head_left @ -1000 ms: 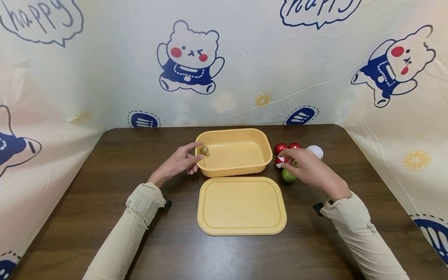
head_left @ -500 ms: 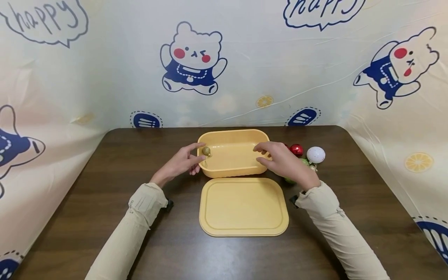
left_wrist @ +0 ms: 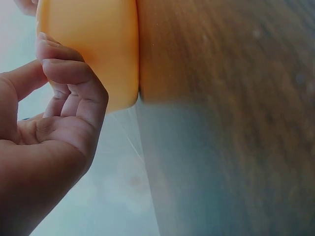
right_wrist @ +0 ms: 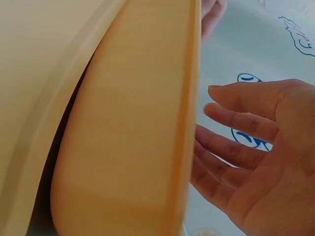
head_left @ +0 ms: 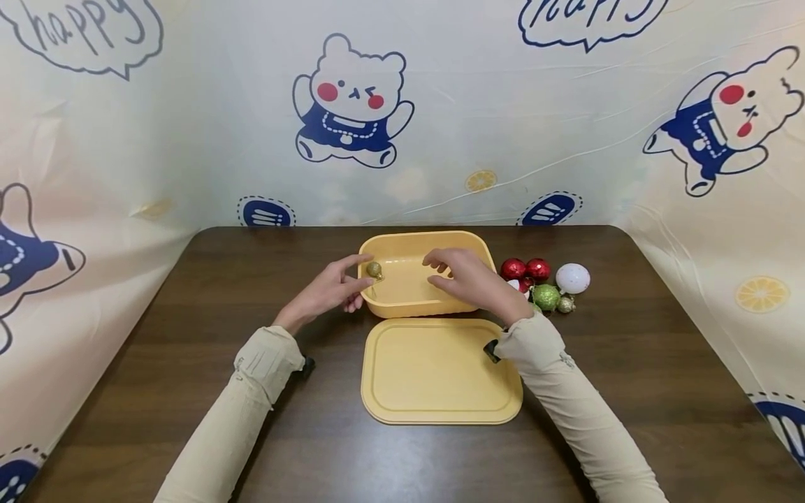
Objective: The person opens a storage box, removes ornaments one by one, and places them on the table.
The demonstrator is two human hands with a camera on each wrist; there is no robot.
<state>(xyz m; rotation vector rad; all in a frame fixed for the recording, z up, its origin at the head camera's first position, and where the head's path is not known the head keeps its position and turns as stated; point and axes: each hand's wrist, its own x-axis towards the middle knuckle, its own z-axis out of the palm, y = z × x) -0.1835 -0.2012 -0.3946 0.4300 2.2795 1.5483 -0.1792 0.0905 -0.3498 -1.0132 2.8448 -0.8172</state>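
A yellow plastic box (head_left: 428,310) stands open-topped on the table, with a small gold bauble (head_left: 374,270) lying inside its left end. My left hand (head_left: 328,288) holds the box's left rim, thumb and forefinger over the edge beside that bauble and the other fingers curled outside; in the left wrist view these fingers (left_wrist: 74,73) lie against the wall. Over the right half of the box hovers my right hand (head_left: 468,279), fingers loosely bent. Nothing shows between its fingers (right_wrist: 241,147) in the right wrist view. A flat yellow lid (head_left: 434,374) lies in front of the box.
Right of the box several baubles lie bunched together: red ones (head_left: 538,270), a red-and-white one partly behind my hand, green ones (head_left: 546,297), a white one (head_left: 573,279) and a small gold one (head_left: 566,304). A patterned cloth (head_left: 440,140) hangs behind the table (head_left: 283,433).
My right hand has moved left from over the baubles to above the inside of the box, uncovering the bunch. My left hand stays at the rim, and the gold bauble inside the box keeps its place.
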